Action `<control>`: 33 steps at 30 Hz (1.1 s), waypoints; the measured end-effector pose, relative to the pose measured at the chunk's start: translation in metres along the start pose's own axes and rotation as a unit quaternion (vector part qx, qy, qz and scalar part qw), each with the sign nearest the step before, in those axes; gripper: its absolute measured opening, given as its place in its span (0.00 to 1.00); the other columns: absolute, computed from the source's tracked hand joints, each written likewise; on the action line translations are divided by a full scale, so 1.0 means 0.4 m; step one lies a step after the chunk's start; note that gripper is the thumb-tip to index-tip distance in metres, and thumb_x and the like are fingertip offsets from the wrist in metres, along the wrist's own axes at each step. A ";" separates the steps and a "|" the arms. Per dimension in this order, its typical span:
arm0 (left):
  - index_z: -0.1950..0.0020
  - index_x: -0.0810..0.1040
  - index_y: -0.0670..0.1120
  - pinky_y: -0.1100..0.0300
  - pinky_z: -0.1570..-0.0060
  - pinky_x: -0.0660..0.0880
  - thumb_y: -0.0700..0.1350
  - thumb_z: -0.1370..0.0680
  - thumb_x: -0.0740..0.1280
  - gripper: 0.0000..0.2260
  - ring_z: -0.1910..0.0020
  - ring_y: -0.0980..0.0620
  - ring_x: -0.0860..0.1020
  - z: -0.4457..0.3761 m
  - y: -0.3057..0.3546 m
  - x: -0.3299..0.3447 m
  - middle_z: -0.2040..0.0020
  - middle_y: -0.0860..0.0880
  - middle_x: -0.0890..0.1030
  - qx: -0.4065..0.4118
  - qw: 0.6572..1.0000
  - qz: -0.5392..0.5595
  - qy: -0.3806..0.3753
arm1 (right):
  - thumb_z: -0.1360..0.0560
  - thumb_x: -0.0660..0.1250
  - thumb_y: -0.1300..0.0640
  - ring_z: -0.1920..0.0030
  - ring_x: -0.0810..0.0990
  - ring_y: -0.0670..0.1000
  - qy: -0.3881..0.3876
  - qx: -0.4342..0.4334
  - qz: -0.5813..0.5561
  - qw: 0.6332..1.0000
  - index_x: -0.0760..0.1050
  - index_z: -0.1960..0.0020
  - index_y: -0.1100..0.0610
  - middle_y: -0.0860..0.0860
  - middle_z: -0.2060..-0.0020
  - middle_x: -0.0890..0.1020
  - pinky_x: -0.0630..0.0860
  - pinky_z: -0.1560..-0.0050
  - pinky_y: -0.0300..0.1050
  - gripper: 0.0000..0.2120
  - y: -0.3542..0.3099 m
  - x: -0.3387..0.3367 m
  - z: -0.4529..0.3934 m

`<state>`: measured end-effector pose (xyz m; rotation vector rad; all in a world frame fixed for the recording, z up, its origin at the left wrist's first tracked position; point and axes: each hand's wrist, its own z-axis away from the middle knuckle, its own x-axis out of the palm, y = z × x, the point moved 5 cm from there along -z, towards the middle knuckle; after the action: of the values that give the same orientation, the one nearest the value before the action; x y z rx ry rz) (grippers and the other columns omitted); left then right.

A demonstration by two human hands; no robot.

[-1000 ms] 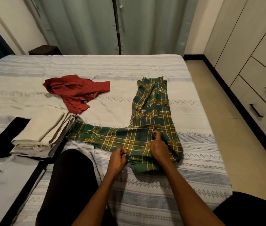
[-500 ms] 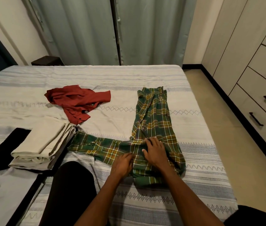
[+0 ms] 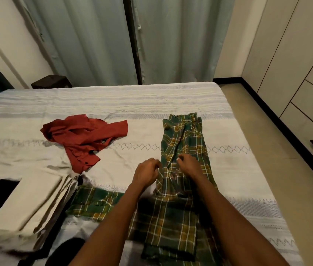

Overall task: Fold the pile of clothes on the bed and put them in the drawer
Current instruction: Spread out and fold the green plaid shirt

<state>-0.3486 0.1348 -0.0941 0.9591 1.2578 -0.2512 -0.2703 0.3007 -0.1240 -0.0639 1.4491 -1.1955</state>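
Because the green-and-yellow plaid flannel shirt (image 3: 182, 150) lies lengthwise on the striped white bed (image 3: 228, 169), limp and light, it should drape rather than hold a crease. The left hand (image 3: 146, 172) pinches its left edge and the right hand (image 3: 189, 165) curls on its middle; seams and edges look like the best holds.

- Both bare forearms are stretched forward from the lower edge of the view, roughly parallel.
- The left hand (image 3: 146, 172) is held knuckles up, its fingers curled and pinching fabric at its right side.
- The right hand (image 3: 188, 166) is set just beside it, fingers likewise curled down onto the fabric beneath.
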 end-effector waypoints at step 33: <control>0.34 0.77 0.53 0.57 0.41 0.70 0.54 0.27 0.59 0.23 0.37 0.51 0.72 -1.045 -0.200 0.157 0.36 0.46 0.74 0.021 0.993 0.110 -0.039 | 0.18 0.57 0.62 0.42 0.80 0.62 -0.002 -0.074 0.014 0.997 0.69 0.30 0.54 0.60 0.39 0.80 0.78 0.46 0.57 0.18 -0.048 -0.004 -0.911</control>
<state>-0.6661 0.4103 -0.1849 1.1055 1.0681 -0.1421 -0.5589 0.5140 -0.1914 -0.1481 1.5284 -1.0641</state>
